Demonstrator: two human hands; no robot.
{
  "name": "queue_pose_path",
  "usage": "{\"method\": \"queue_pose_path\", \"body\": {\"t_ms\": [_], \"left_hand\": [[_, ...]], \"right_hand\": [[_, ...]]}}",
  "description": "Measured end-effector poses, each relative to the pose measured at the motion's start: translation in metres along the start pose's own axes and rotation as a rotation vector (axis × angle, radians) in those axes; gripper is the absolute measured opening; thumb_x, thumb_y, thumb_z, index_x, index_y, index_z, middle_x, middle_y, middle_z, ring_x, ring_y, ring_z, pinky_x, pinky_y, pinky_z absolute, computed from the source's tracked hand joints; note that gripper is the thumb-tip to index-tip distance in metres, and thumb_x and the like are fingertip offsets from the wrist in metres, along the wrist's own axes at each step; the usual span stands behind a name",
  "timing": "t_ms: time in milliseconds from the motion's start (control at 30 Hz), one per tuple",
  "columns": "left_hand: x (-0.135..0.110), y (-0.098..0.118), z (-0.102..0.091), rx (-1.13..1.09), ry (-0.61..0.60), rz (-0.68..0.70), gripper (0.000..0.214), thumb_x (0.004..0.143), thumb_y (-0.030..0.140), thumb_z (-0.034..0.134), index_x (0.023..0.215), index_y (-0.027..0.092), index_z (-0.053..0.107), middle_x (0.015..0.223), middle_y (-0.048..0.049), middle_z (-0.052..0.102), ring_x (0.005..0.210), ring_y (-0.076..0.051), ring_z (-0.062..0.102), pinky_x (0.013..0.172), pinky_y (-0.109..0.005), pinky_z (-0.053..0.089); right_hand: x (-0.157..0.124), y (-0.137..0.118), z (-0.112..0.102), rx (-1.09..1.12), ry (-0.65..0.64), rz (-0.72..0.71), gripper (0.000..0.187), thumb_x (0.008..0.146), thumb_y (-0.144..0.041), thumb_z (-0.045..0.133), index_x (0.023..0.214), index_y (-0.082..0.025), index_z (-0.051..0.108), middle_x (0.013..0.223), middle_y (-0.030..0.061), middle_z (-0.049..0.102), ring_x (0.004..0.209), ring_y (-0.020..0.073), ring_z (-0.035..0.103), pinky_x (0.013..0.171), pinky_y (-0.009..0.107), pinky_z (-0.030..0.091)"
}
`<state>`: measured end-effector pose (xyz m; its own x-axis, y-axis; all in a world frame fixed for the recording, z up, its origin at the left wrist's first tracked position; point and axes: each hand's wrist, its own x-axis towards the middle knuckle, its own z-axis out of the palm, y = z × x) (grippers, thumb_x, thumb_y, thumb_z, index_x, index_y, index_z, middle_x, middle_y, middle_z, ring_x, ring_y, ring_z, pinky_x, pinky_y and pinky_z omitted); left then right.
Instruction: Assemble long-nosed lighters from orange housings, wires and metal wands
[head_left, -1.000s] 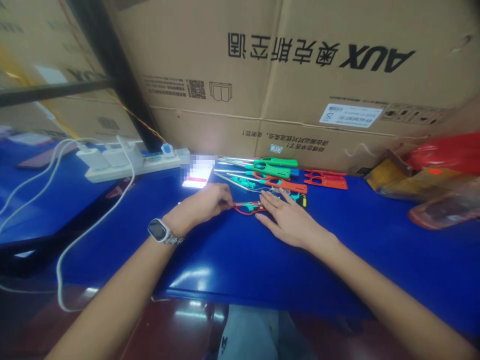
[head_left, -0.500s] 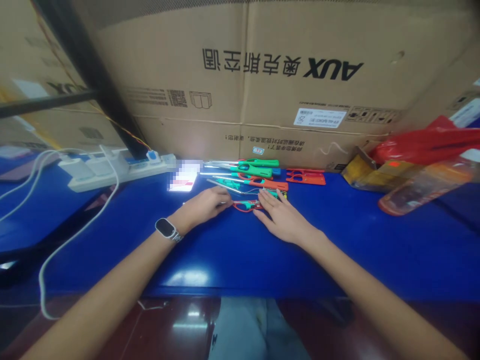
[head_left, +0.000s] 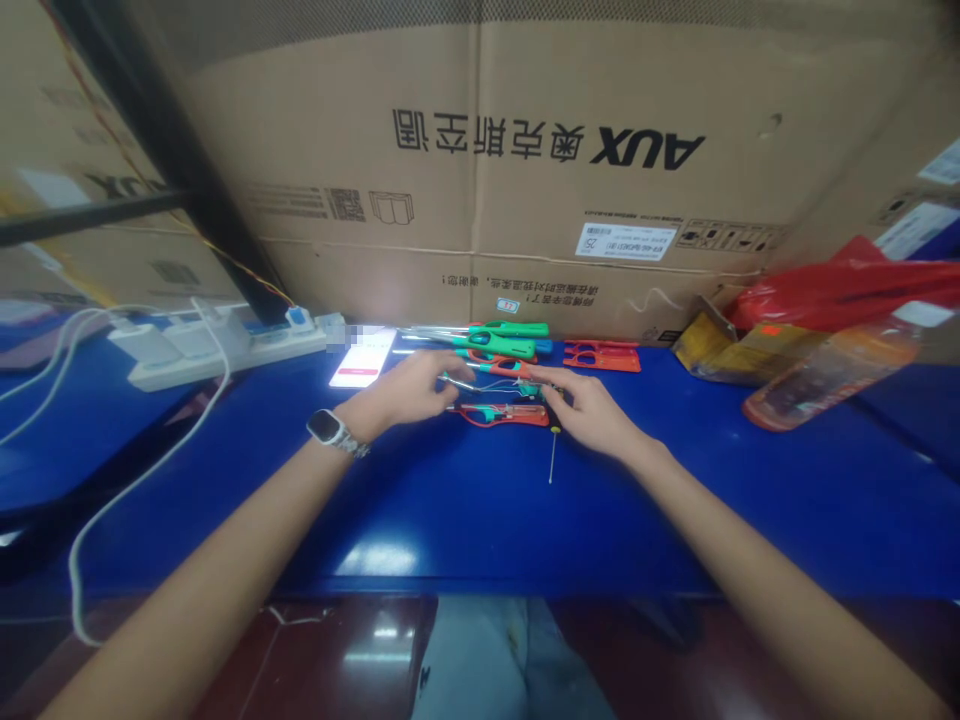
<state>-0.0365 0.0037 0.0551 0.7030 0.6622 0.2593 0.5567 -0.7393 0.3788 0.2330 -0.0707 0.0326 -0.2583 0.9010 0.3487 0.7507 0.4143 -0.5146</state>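
Note:
My left hand [head_left: 420, 388] pinches the metal tube [head_left: 459, 384] of an opened long-nosed lighter. Thin wires run from this tube to a green inner part [head_left: 529, 390] at the fingertips of my right hand [head_left: 591, 408]. A small screwdriver [head_left: 553, 455] juts from under that hand, its shaft pointing towards me; the fingers cover most of its handle. Just in front lies a red lighter half-shell [head_left: 534, 414] with green and metal parts inside. Behind my hands are a green lighter [head_left: 501, 345], an orange one [head_left: 514, 367] and others.
Red shell pieces [head_left: 602, 357] lie right of the lighters. A lit phone [head_left: 364, 358] and a white power strip [head_left: 161, 372] are on the left. On the right, an orange bottle [head_left: 832, 370] leans by a yellow carton [head_left: 712, 345]. A large cardboard box [head_left: 322, 270] stands behind the blue table [head_left: 465, 520].
My left hand has lifted from the red half-shell to the metal tube behind it. My right hand has shifted right and curled, uncovering the half-shell; the screwdriver's shaft now shows.

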Motion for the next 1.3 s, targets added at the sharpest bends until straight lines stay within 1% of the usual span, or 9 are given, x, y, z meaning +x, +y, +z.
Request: {"method": "queue_pose_path", "body": {"t_ms": [133,333,533,667,767,900,1000,1100,1300], "left_hand": [[0.013,-0.006,0.009,-0.074,0.082,-0.027,0.028,0.084,0.013,0.05,0.1,0.017,0.073,0.104,-0.0068,0.075,0.094,-0.022,0.069,0.086,-0.036,0.053],[0.013,-0.022,0.023,-0.067,0.248,-0.059,0.026,0.089,0.015,0.049,0.101,0.017,0.072,0.103,-0.0063,0.074,0.092,-0.02,0.067,0.083,-0.034,0.052],[0.019,-0.008,0.034,-0.052,0.207,-0.005,0.025,0.093,0.019,0.048,0.102,0.017,0.071,0.103,-0.0083,0.072,0.094,-0.023,0.066,0.084,-0.036,0.052],[0.048,0.026,0.041,0.005,0.104,0.163,0.024,0.092,0.016,0.049,0.104,0.017,0.07,0.102,-0.0081,0.072,0.096,-0.023,0.066,0.087,-0.037,0.051],[0.08,0.053,0.053,0.055,0.027,0.183,0.022,0.091,0.018,0.052,0.103,0.017,0.07,0.101,-0.008,0.071,0.093,-0.022,0.066,0.084,-0.034,0.051],[0.128,0.077,0.076,0.211,-0.042,0.149,0.024,0.089,0.017,0.056,0.11,0.015,0.068,0.11,-0.0094,0.07,0.106,-0.024,0.063,0.093,-0.033,0.049],[0.16,0.084,0.093,0.301,-0.054,0.132,0.028,0.088,0.018,0.058,0.115,0.013,0.066,0.115,-0.0129,0.068,0.11,-0.027,0.06,0.096,-0.035,0.047],[0.182,0.086,0.106,0.34,-0.08,0.1,0.035,0.084,0.021,0.063,0.117,0.01,0.064,0.115,-0.0172,0.067,0.109,-0.03,0.06,0.092,-0.038,0.048],[0.197,0.081,0.116,0.379,-0.133,0.124,0.038,0.08,0.019,0.065,0.117,0.01,0.063,0.116,-0.0177,0.068,0.111,-0.032,0.06,0.094,-0.042,0.045]], "right_hand": [[0.008,0.0,0.005,-0.071,0.042,0.016,0.035,0.096,-0.027,0.047,0.12,-0.021,0.071,0.118,0.0076,0.073,0.106,0.0243,0.066,0.094,0.042,0.051],[0.037,0.006,0.01,-0.234,0.024,0.056,0.022,0.092,-0.023,0.054,0.103,-0.019,0.073,0.102,0.0079,0.073,0.097,0.0248,0.061,0.085,0.039,0.048],[0.041,0.023,0.004,-0.26,0.088,0.142,0.018,0.089,-0.018,0.056,0.097,-0.019,0.072,0.103,0.0077,0.073,0.099,0.0258,0.061,0.089,0.04,0.047],[0.014,0.048,-0.008,-0.276,0.154,0.204,0.023,0.09,-0.017,0.053,0.105,-0.019,0.07,0.112,0.0091,0.071,0.11,0.0267,0.06,0.097,0.042,0.045],[-0.006,0.067,-0.021,-0.327,0.196,0.299,0.029,0.089,-0.016,0.052,0.111,-0.019,0.069,0.12,0.0104,0.069,0.116,0.0289,0.056,0.1,0.046,0.043],[-0.015,0.086,-0.036,-0.393,0.177,0.393,0.04,0.087,-0.017,0.051,0.126,-0.019,0.063,0.136,0.0124,0.061,0.127,0.0339,0.048,0.098,0.051,0.041],[-0.01,0.099,-0.042,-0.415,0.128,0.407,0.049,0.086,-0.017,0.053,0.135,-0.018,0.057,0.144,0.0141,0.056,0.134,0.0353,0.041,0.1,0.053,0.036],[-0.004,0.109,-0.043,-0.414,0.094,0.394,0.05,0.086,-0.019,0.055,0.136,-0.018,0.056,0.139,0.0158,0.059,0.131,0.0353,0.043,0.1,0.053,0.034],[-0.001,0.125,-0.045,-0.331,0.09,0.287,0.05,0.084,-0.019,0.061,0.134,-0.018,0.058,0.121,0.0133,0.069,0.12,0.0323,0.053,0.102,0.05,0.033]]}}
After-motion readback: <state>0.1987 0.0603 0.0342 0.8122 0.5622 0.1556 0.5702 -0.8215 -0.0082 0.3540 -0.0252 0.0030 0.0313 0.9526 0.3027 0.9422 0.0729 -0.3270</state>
